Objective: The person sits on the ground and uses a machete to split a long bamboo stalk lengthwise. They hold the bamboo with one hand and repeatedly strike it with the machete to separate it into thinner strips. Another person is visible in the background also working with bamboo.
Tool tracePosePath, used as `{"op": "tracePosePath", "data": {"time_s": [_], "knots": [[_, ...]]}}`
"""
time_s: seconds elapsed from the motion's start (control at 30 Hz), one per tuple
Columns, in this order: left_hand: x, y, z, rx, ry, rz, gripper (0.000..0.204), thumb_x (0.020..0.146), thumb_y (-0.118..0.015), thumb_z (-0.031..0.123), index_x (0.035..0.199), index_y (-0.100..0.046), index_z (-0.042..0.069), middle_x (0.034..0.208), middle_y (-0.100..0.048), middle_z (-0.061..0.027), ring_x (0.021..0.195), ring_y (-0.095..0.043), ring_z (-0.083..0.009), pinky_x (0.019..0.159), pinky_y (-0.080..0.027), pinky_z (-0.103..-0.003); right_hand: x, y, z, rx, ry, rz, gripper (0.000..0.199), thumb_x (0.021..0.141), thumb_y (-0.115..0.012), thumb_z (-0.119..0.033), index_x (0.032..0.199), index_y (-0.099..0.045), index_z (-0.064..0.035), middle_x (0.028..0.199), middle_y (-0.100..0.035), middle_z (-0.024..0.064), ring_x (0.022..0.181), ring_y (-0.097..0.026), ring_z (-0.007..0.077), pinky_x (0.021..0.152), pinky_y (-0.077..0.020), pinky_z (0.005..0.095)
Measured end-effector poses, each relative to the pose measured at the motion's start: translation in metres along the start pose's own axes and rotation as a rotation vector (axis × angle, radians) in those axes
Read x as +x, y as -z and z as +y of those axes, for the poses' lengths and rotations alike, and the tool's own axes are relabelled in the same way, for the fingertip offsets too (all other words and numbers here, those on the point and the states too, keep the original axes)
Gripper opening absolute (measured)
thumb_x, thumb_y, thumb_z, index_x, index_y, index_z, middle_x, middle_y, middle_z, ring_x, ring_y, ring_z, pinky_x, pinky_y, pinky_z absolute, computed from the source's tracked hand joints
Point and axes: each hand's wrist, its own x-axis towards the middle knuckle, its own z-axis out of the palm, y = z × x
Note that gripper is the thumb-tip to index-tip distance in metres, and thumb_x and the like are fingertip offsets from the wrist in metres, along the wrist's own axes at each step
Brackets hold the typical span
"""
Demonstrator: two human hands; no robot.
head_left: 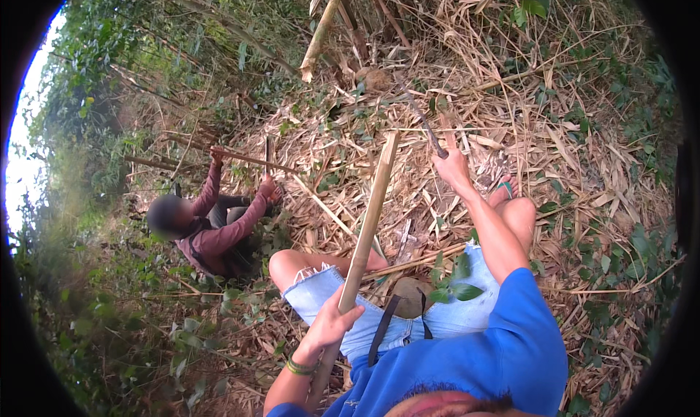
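My left hand (332, 325) is wrapped round a long split length of bamboo (372, 216). It slants up and away from beside my body, its far end above the leaf-covered ground. My right hand (453, 167) is stretched forward, closed on the grip of a long dark knife (423, 116), perhaps a machete. The blade points up and away, seen nearly edge-on, and stands apart from the bamboo. Its far end is hard to make out against the dry leaves.
A co-worker (222, 234) squats at the left, holding a long stick (251, 159) and an upright blade-like tool (267, 151). A cut bamboo pole (323, 29) hangs in from the top. Dry leaves (569, 154) cover the ground; green brush (95, 271) grows at the left.
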Motion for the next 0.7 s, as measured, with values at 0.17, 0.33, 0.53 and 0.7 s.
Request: {"op": "tracePosePath", "data": {"time_s": [0.17, 0.33, 0.53, 0.7], "knots": [[0.029, 0.003, -0.005, -0.336, -0.002, -0.094, 0.025, 0.098, -0.069, 0.019, 0.111, -0.053, 0.004, 0.069, -0.055, -0.0002, 0.058, -0.053, -0.0095, 0.054, -0.046, -0.027, -0.050, -0.029, -0.033, 0.139, 0.169, -0.176, 0.014, 0.083, -0.064, -0.014, 0.074, -0.065, -0.0034, 0.054, -0.054, -0.0001, 0.040, -0.044, 0.0089, 0.036, -0.0329, 0.0312], [0.037, -0.002, 0.008, -0.311, -0.081, -0.044, 0.027, 0.099, -0.068, 0.019, 0.116, -0.055, 0.003, 0.069, -0.055, 0.0003, 0.058, -0.053, -0.0100, 0.055, -0.046, -0.028, -0.100, -0.028, -0.066, -0.197, 0.885, -0.246, 0.005, 0.071, -0.069, -0.016, 0.069, -0.068, -0.0112, 0.053, -0.061, 0.0098, 0.041, -0.058, 0.0206, 0.043, -0.0471, 0.0381], [0.002, -0.005, -0.016, -0.113, 0.033, -0.073, 0.051, 0.097, -0.071, 0.018, 0.141, -0.049, 0.003, 0.080, -0.057, 0.0015, 0.065, -0.054, -0.0082, 0.056, -0.046, -0.027, -0.012, 0.021, -0.039, -0.188, 0.270, -0.084, 0.017, 0.089, -0.065, -0.022, 0.086, -0.070, -0.0066, 0.050, -0.051, -0.0014, 0.039, -0.046, 0.0108, 0.036, -0.0413, 0.0302], [0.014, -0.005, -0.001, 0.008, -0.235, -0.037, 0.049, 0.096, -0.073, 0.017, 0.137, -0.051, 0.003, 0.084, -0.058, 0.0033, 0.070, -0.055, -0.0061, 0.060, -0.046, -0.025, -0.064, -0.004, -0.050, -0.324, 0.536, -0.258, 0.009, 0.081, -0.069, -0.028, 0.084, -0.072, -0.0204, 0.050, -0.054, 0.0000, 0.044, -0.056, 0.0143, 0.042, -0.0483, 0.0380]]}}
